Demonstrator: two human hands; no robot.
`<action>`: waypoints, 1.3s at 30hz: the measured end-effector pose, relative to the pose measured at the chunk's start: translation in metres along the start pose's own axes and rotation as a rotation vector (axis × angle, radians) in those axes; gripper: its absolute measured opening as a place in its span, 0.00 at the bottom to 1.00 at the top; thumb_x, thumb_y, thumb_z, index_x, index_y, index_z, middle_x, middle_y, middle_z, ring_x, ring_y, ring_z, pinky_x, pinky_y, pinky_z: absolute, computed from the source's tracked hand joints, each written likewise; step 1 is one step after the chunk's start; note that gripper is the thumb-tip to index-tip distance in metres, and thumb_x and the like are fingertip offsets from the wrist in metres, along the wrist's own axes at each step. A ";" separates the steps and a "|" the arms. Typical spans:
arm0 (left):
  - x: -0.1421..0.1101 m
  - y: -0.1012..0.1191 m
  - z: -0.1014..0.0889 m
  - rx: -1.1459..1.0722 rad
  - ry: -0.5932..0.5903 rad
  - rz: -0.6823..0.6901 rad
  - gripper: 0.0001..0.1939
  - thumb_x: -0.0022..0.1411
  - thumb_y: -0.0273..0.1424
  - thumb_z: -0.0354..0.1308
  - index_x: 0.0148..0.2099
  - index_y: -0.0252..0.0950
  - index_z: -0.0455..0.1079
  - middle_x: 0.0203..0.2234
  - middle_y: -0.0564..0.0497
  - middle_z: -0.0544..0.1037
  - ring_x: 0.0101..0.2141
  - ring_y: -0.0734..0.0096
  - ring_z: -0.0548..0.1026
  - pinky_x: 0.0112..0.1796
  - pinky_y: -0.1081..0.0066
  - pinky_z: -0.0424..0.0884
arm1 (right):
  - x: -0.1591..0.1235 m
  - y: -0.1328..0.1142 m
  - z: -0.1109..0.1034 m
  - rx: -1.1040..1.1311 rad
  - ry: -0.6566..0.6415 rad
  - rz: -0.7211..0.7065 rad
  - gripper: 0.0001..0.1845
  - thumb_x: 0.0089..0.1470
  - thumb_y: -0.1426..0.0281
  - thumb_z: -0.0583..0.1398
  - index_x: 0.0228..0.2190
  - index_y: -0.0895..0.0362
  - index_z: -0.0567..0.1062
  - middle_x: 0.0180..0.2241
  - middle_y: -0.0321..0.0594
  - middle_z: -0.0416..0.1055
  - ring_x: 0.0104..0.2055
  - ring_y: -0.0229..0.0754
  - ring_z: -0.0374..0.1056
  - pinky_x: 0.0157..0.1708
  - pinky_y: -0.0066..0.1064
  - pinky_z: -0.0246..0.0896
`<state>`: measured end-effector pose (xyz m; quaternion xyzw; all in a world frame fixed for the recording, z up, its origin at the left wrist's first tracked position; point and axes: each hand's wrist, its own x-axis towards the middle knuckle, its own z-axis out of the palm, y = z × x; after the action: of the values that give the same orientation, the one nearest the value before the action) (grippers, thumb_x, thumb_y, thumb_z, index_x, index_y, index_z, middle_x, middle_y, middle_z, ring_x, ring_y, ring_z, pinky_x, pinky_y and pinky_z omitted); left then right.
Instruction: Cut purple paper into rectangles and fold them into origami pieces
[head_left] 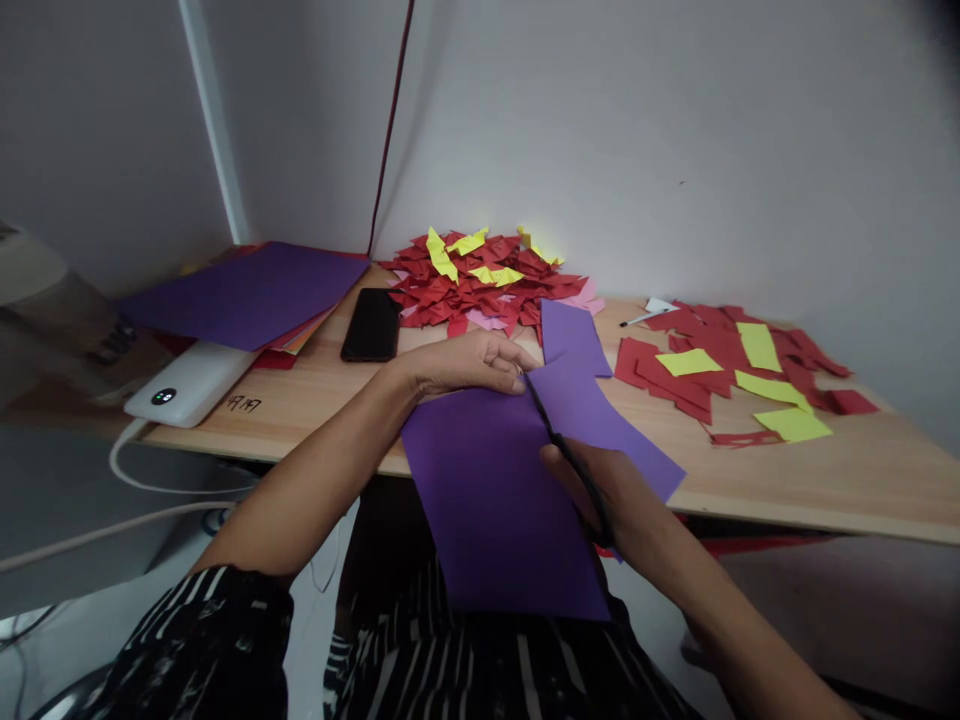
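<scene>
My left hand [480, 362] pinches the far edge of a purple paper sheet [495, 480], which hangs over the table's front edge toward my lap. Black-handled scissors [564, 452] are in my right hand [611, 485], their blades in the sheet close to my left fingertips. To the right of the cut, a purple flap [604, 415] spreads away from the larger part. Just beyond the hands a separate purple piece [574, 338] lies on the table.
Folded red, yellow and pink papers [480, 285] are heaped by the wall. Cut red and yellow pieces [716, 350] and a pen [643, 317] lie right. At left are a black phone [372, 325], a white power bank [191, 385] with its cable, and stacked purple sheets [259, 290].
</scene>
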<state>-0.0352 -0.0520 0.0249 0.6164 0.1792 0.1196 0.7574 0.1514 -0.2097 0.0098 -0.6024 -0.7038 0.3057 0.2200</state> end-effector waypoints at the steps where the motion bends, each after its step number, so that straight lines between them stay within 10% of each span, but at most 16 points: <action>1: 0.000 0.000 0.000 0.000 -0.002 -0.001 0.17 0.53 0.26 0.66 0.48 0.33 0.76 0.27 0.50 0.81 0.22 0.79 0.75 0.29 0.78 0.69 | 0.000 0.000 0.000 0.010 -0.001 0.001 0.23 0.64 0.53 0.49 0.24 0.55 0.66 0.22 0.34 0.65 0.23 0.37 0.57 0.22 0.28 0.51; 13: -0.004 0.002 -0.018 0.094 0.186 0.061 0.22 0.52 0.25 0.66 0.52 0.32 0.74 0.25 0.54 0.76 0.23 0.82 0.72 0.26 0.82 0.65 | 0.011 -0.005 -0.005 0.134 0.059 0.060 0.28 0.61 0.47 0.49 0.22 0.55 0.64 0.20 0.34 0.65 0.22 0.37 0.60 0.21 0.27 0.53; 19: -0.006 0.006 -0.024 0.149 0.262 0.051 0.16 0.53 0.27 0.66 0.46 0.32 0.77 0.28 0.51 0.78 0.24 0.82 0.73 0.28 0.81 0.67 | 0.004 0.006 -0.040 0.209 0.171 0.144 0.30 0.62 0.46 0.44 0.25 0.55 0.68 0.12 0.33 0.61 0.17 0.38 0.59 0.20 0.29 0.53; 23: -0.010 0.008 -0.028 0.158 0.247 0.089 0.17 0.54 0.28 0.66 0.47 0.32 0.77 0.35 0.46 0.81 0.30 0.78 0.77 0.34 0.78 0.70 | -0.009 0.028 -0.081 -0.011 0.348 0.335 0.28 0.60 0.46 0.49 0.25 0.55 0.69 0.14 0.34 0.63 0.19 0.38 0.61 0.24 0.30 0.53; 31: -0.012 0.008 -0.037 0.089 0.260 0.114 0.21 0.54 0.30 0.68 0.51 0.32 0.74 0.32 0.46 0.81 0.30 0.76 0.77 0.35 0.76 0.71 | -0.015 0.104 -0.131 -0.676 0.268 0.724 0.24 0.55 0.48 0.54 0.35 0.55 0.76 0.34 0.54 0.76 0.31 0.52 0.69 0.28 0.38 0.54; 39: -0.001 -0.001 -0.040 0.080 0.262 0.099 0.21 0.55 0.31 0.67 0.52 0.32 0.74 0.34 0.47 0.79 0.29 0.78 0.76 0.32 0.77 0.69 | -0.015 0.133 -0.130 -0.729 0.324 0.656 0.26 0.54 0.46 0.55 0.35 0.55 0.78 0.33 0.58 0.77 0.29 0.54 0.71 0.26 0.40 0.57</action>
<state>-0.0533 -0.0169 0.0170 0.6332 0.2505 0.2293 0.6955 0.3375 -0.1917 0.0110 -0.8685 -0.4956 -0.0040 -0.0055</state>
